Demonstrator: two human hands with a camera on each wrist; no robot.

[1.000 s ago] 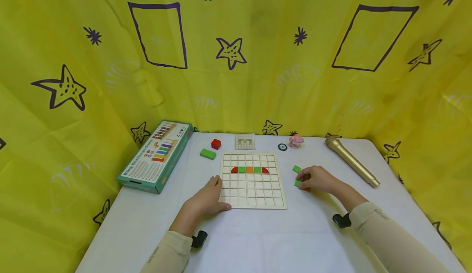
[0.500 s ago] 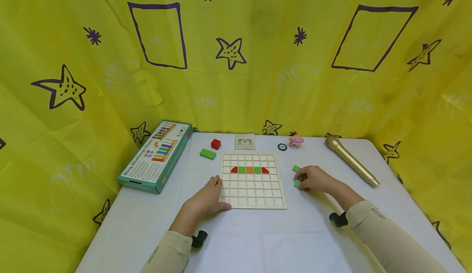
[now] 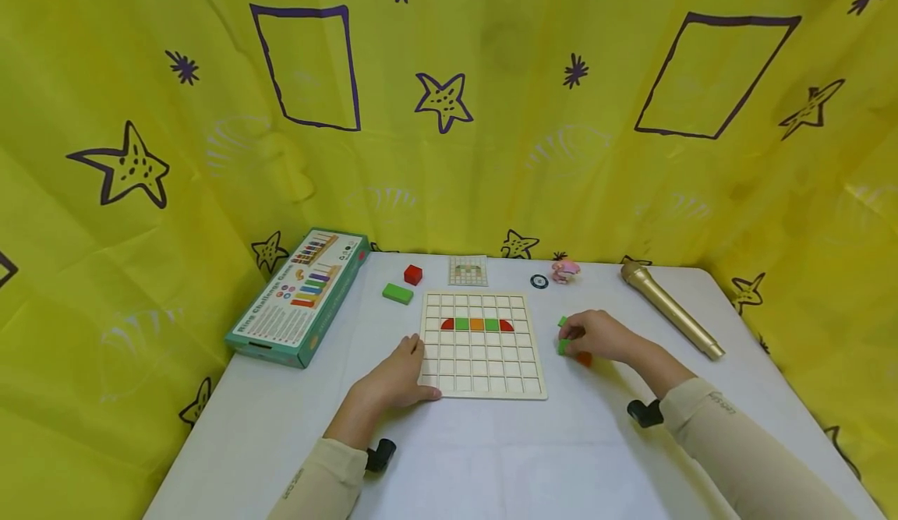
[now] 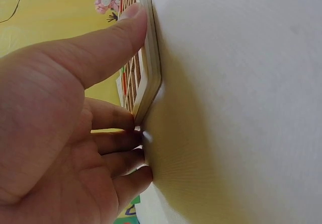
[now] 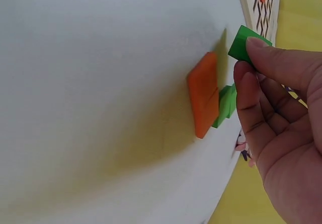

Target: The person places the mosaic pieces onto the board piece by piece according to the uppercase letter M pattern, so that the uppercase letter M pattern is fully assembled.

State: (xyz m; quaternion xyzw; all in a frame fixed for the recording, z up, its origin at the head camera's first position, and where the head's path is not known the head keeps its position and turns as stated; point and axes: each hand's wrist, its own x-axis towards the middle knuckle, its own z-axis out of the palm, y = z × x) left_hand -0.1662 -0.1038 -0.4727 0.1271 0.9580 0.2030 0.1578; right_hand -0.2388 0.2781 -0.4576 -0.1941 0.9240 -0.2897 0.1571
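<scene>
My left hand [image 3: 394,376] rests at the near left corner of a pale wooden grid board [image 3: 487,366]. Its thumb lies along the near rim, while the fingers touch the left side and the table. A row of red, green and orange pieces sits in the grid, with an orange tile [image 3: 477,324] in the middle. To the right of the board, my right hand [image 3: 599,336] pinches a small green block [image 5: 243,44] between thumb and fingers, just above the table. Orange pieces [image 5: 204,95] and green pieces [image 5: 227,103] lie below and beside that hand.
Behind the board lie a small pattern card [image 3: 468,270], a red cube [image 3: 413,274], a green block [image 3: 397,293], a round disc [image 3: 539,281] and a pink figurine [image 3: 565,271]. A game box [image 3: 298,298] stands left; a gold microphone [image 3: 672,309] lies right.
My right hand has lifted slightly with the green block, showing more of the orange piece underneath. The left hand stays at the board's corner. The head view has shifted a little.
</scene>
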